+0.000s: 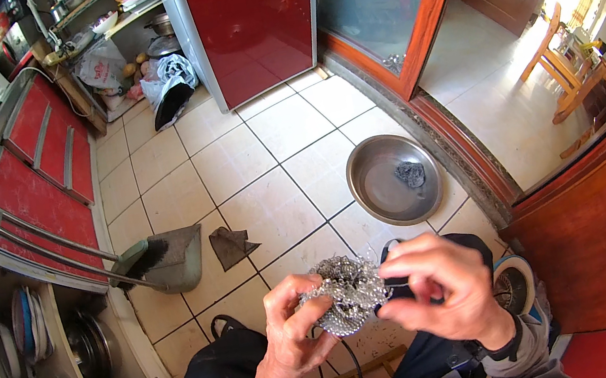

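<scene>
A silvery steel wire scourer (345, 294), a mass of tight coils with loose strands sticking up at its top right, is held up above my knees. My left hand (295, 330) is closed on its left side, thumb and fingers pressing into the coils. At the scourer's right edge, my right hand (443, 285) has its fingers bent and its thumb apart from them. The fingertips are close to the loose strands; whether they touch any is unclear.
A metal basin (395, 180) holding a dark wad (410, 174) stands ahead to the right. A dustpan (175, 260) with a brush and a dark rag (232, 246) lie left on the tiles. Open cabinet shelves (68, 340) are at far left; a wooden stool frame (369, 365) is below my hands.
</scene>
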`<state>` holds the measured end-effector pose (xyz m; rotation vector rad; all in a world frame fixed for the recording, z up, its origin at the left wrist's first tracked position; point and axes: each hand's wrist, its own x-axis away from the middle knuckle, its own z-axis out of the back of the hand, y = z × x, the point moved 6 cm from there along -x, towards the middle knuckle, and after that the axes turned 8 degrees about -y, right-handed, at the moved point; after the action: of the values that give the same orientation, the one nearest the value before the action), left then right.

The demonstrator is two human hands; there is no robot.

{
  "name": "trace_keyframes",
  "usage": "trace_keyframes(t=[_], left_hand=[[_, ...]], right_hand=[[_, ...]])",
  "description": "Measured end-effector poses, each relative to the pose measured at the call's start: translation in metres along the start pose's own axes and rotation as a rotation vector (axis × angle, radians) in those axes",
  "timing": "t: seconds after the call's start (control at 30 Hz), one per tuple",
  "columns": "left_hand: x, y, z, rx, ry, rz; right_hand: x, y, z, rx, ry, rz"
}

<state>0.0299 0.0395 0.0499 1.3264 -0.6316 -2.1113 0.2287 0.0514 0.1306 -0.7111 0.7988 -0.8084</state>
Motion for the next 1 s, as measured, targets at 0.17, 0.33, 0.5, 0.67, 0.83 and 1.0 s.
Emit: trace_keyframes(t=[0.17,0.33,0.5,0.67,0.83,1.0], left_hand=[[0.002,0.000,-0.006,-0.032,-0.013,-0.006],[0.000,0.000,-0.009,0.042,-0.024,-0.017],[-0.002,0.005,-0.007,0.091,-0.050,0.007],[-0.004,0.005,-0.005,0.157,-0.101,0.035],[-0.004,0.002,-0.003,0.212,-0.127,0.082],[-0.003,0.000,-0.003,0.135,-0.138,0.092]], right_hand=[[-0.012,0.000,-0.016,0.141,-0.015,0.105],[-0.013,0.025,-0.004,-0.083,0.033,-0.170],[-0.016,0.049,-0.018,-0.169,-0.021,-0.284],[-0.010,0.069,-0.027,-0.291,-0.139,-0.395],[-0.012,0.070,-0.028,-0.365,-0.079,-0.366],[-0.010,0.065,-0.004,-0.457,0.190,-0.331]])
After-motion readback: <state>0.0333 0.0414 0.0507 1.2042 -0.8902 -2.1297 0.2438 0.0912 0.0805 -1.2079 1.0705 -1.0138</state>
